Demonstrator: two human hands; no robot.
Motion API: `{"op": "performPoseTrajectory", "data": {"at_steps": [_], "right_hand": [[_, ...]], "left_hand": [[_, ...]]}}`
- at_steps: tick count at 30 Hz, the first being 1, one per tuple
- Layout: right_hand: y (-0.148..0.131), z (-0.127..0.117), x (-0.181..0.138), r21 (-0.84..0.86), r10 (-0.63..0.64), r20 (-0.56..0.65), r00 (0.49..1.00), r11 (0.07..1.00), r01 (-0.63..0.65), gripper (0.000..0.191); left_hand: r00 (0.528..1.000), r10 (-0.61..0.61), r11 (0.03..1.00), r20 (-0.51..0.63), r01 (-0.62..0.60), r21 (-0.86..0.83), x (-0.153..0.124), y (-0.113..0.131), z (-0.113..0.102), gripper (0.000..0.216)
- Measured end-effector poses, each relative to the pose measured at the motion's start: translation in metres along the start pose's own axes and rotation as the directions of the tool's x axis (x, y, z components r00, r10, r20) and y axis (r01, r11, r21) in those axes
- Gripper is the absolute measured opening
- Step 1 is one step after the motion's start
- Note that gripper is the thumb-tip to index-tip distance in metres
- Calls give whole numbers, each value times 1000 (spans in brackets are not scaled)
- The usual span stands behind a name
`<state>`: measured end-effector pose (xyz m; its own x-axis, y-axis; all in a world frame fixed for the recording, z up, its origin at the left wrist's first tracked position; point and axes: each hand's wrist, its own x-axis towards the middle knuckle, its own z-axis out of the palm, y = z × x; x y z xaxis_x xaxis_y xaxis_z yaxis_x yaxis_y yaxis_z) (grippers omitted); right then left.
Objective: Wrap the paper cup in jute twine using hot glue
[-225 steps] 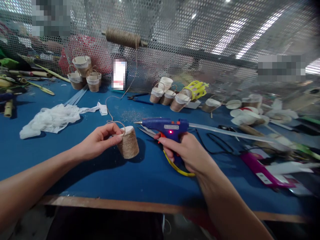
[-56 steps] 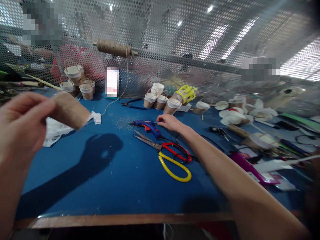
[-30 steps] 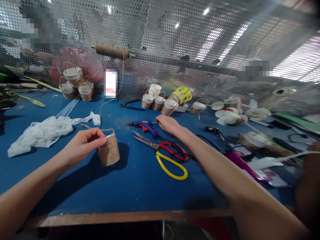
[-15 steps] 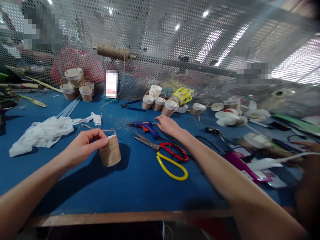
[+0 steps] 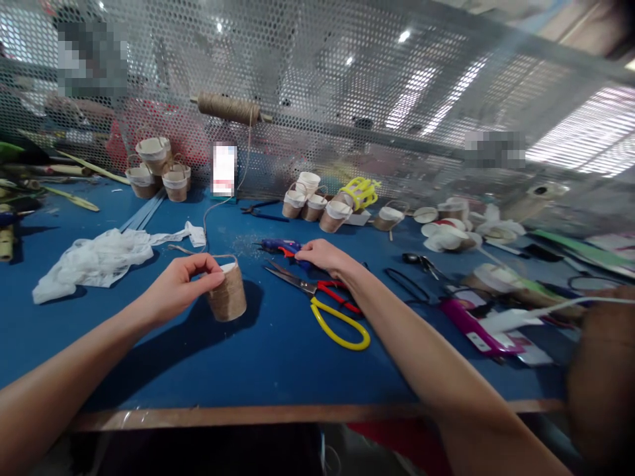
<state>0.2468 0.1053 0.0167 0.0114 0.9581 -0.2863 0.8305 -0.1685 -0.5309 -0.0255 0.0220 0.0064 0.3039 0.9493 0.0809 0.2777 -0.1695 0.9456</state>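
Observation:
My left hand (image 5: 181, 285) pinches the rim of a small twine-wrapped cup (image 5: 227, 293) that stands on the blue table (image 5: 258, 357); a loop of twine arches over the cup's top. A strand of twine runs from it up to the twine spool (image 5: 228, 107) on the mesh wall. My right hand (image 5: 322, 254) reaches forward with its fingers curled over the blue glue gun (image 5: 278, 246) lying on the table. Yellow- and red-handled scissors (image 5: 330, 309) lie just under my right forearm.
White plastic sheeting (image 5: 94, 259) lies at the left. Finished small baskets (image 5: 157, 168) stand at the back left, more cups (image 5: 317, 201) and a yellow plastic piece (image 5: 362, 192) at the back centre. Pliers, black scissors (image 5: 421, 263), a magenta tool (image 5: 471, 322) and clutter fill the right side.
My left hand brought the cup down from the air and set it on the table. My right hand has shifted left along the glue gun and now covers its grip.

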Motion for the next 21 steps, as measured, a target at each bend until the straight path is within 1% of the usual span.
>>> {"op": "performPoseTrajectory", "data": {"at_steps": [3, 6, 8, 10, 12, 14, 16, 18, 20, 21], "right_hand": [[-2, -1, -13, 236, -50, -47, 998, 970, 60, 22], [-6, -4, -33, 449, -129, -93, 987, 880, 157, 13], [-11, -3, -50, 541, -184, -105, 977, 814, 211, 11], [-16, 3, -68, 590, -240, -95, 966, 768, 249, 11], [-21, 12, -82, 605, -283, -84, 955, 748, 274, 13], [-22, 22, -93, 576, -318, -114, 941, 751, 323, 15], [-21, 30, -99, 501, -379, -195, 905, 755, 424, 16], [-19, 34, -102, 421, -444, -275, 853, 742, 522, 14], [-18, 35, -104, 377, -482, -323, 815, 724, 578, 10], [-18, 35, -105, 367, -491, -332, 805, 719, 590, 10]], "left_hand": [[1000, 26, 1000, 11, -26, -14, -1, 0, 2, 19], [999, 50, 998, 20, -49, -27, -1, 0, 6, 18], [998, 64, 998, 28, -63, -28, -1, -1, 9, 18], [997, 71, 997, 37, -70, -24, -1, -1, 9, 19], [996, 67, 998, 53, -66, -13, -1, -1, 8, 20], [995, 59, 998, 87, -60, 12, -1, 0, 5, 21], [990, 62, 995, 126, -71, 63, -2, 1, 2, 21], [985, 62, 990, 161, -81, 111, -3, 2, -1, 22], [982, 61, 986, 180, -88, 144, -4, 3, -3, 22], [981, 60, 984, 186, -89, 155, -4, 4, -3, 23]]}}
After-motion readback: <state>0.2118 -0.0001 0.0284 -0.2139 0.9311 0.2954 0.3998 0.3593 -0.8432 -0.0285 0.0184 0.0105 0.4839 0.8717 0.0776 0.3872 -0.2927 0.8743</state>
